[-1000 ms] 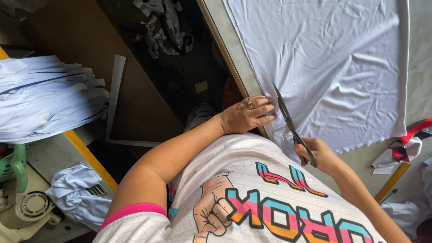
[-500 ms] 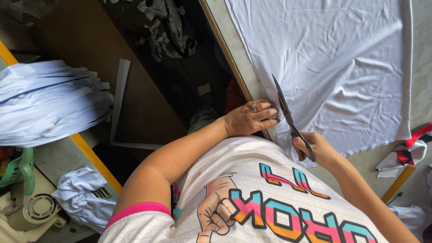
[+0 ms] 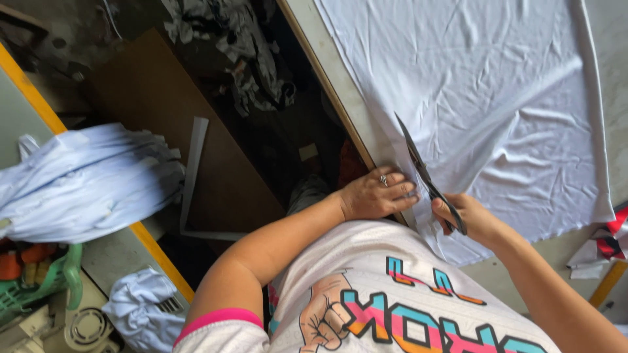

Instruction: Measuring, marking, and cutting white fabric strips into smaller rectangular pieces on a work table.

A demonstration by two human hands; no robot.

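A large sheet of pale lilac-white fabric (image 3: 497, 111) lies spread over the table (image 3: 320, 59). My right hand (image 3: 472, 219) grips the handles of black scissors (image 3: 422, 171), whose blades point away from me along the cloth near its left edge. My left hand (image 3: 374, 194), a ring on one finger, presses flat on the near edge of the fabric just left of the blades, at the table's rim. My printed white shirt fills the bottom of the view.
A heap of light blue cloth (image 3: 85, 180) rests on a yellow-edged surface at left. Below it are a green basket (image 3: 39, 287) and a crumpled white cloth (image 3: 140, 307). Dark fabric scraps (image 3: 242, 46) litter the floor. Red and white scraps (image 3: 605, 242) lie at right.
The scissors have advanced a little farther along the fabric. My left hand stays pressed on the cloth edge beside them.
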